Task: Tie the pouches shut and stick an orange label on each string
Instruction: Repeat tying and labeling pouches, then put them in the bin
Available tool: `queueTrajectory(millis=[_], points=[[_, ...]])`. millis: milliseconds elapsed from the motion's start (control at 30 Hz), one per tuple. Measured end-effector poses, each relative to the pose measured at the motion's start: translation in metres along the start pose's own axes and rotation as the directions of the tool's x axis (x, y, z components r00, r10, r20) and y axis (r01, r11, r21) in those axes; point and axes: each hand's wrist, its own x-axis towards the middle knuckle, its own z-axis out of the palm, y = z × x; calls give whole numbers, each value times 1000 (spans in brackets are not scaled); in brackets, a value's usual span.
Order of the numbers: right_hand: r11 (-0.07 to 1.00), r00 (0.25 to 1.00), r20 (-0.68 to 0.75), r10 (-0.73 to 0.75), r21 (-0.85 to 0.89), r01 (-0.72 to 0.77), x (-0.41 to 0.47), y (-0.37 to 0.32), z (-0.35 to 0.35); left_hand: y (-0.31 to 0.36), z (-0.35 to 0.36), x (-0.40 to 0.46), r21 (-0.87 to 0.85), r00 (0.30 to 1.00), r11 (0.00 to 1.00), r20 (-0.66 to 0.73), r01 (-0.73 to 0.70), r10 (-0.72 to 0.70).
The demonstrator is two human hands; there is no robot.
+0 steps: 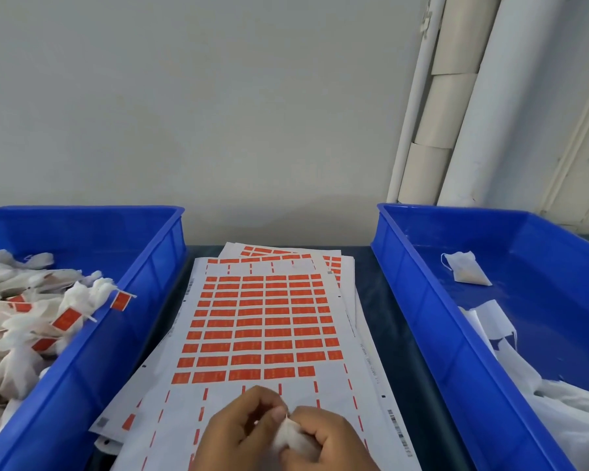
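Low in the middle of the head view, both hands work on one small white pouch (291, 438). My right hand (330, 440) grips the pouch body. My left hand (244, 426) pinches its neck or string at the top; the string itself is too small to make out. Both hands hover over a sheet of orange labels (262, 324), which lies on a stack of similar sheets. The lower rows of the sheet are peeled off.
A blue bin (123, 321) at the left holds several white pouches with orange labels (67, 319) on their strings. A blue bin (419, 311) at the right holds one loose pouch (466, 270) and white fabric pieces (531, 385). White pipes (473, 107) stand against the wall.
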Motion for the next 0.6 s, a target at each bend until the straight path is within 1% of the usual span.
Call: queueTrajectory(millis=[67, 167, 267, 367, 433, 500, 600], points=[[1000, 997, -75, -13, -27, 11, -2, 0, 5, -3, 0, 1, -98, 993, 989, 43, 112, -108], [997, 992, -111, -65, 25, 68, -1, -2, 7, -4, -3, 2, -197, 982, 963, 81, 181, -168], [991, 991, -54, -123, 45, 125, 1, 4, 0, -1, -1, 0, -273, 969, 931, 111, 243, -220], [975, 987, -24, -158, 157, 160, 4, 9, -6, -4, -2, 0, -366, 948, 875, 142, 317, -285], [965, 985, -9, -170, 201, 168, 2, 9, -7, -7, -3, 1, -397, 936, 848, 163, 352, -312], [963, 983, -9, -181, 200, 179, 0, 7, -6, -8, -3, 1, -411, 929, 834, 177, 369, -324], [964, 989, -42, -141, 222, 147, 1, 4, -8, -8, -1, 0, -371, 927, 851, 189, 373, -324]])
